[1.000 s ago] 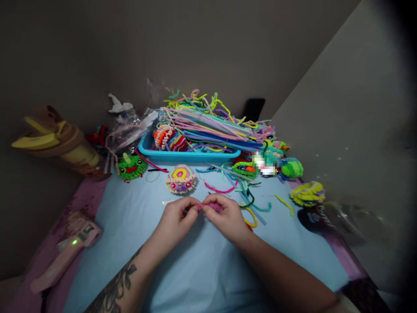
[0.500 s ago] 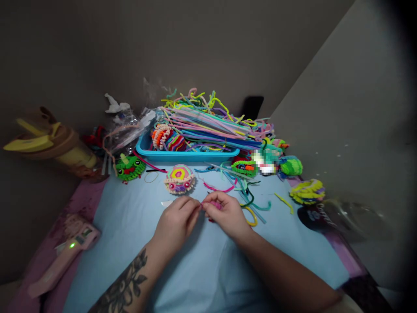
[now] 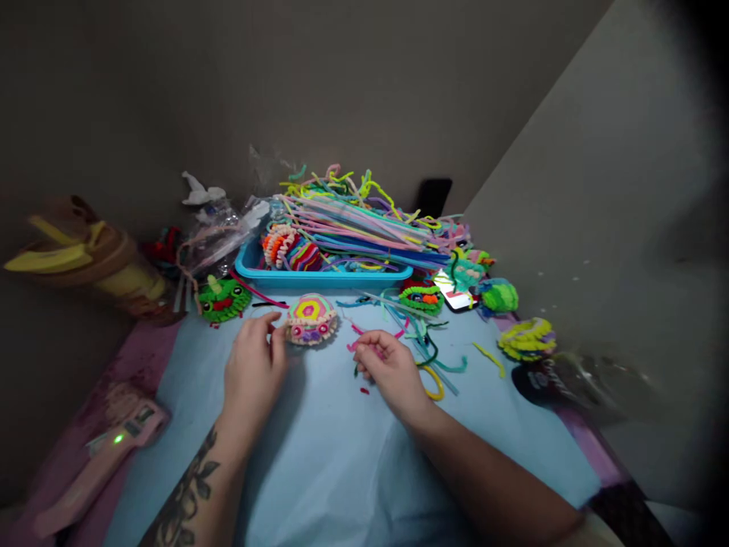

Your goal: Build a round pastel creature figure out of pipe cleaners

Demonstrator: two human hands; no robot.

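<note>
My left hand (image 3: 254, 368) is at the left of a round pipe-cleaner figure (image 3: 312, 319), thumb and fingers apart. Its fingertips come close to the figure's left edge; I cannot tell whether they touch. The figure has a pink, yellow and white ringed top, a cream ruffled rim and pink button-like eyes. My right hand (image 3: 392, 372) is closed in a pinch on a pink pipe cleaner (image 3: 376, 349), mostly covered by the fingers. Just below those fingertips a small dark red scrap (image 3: 364, 391) lies on the light blue cloth (image 3: 336, 463).
A blue tray (image 3: 324, 281) full of pipe cleaners (image 3: 358, 220) stands at the back. Green figures (image 3: 224, 301), loose strands, a yellow ring (image 3: 434, 384) and a phone (image 3: 456, 292) lie around. On the left are a drink cup (image 3: 125, 266) and a pink device (image 3: 102, 463); a clear cup (image 3: 569, 380) lies right.
My left hand has parted from my right hand, moving left toward the round figure, and its fingers have opened. My right hand stays in nearly the same place with the pink pipe cleaner.
</note>
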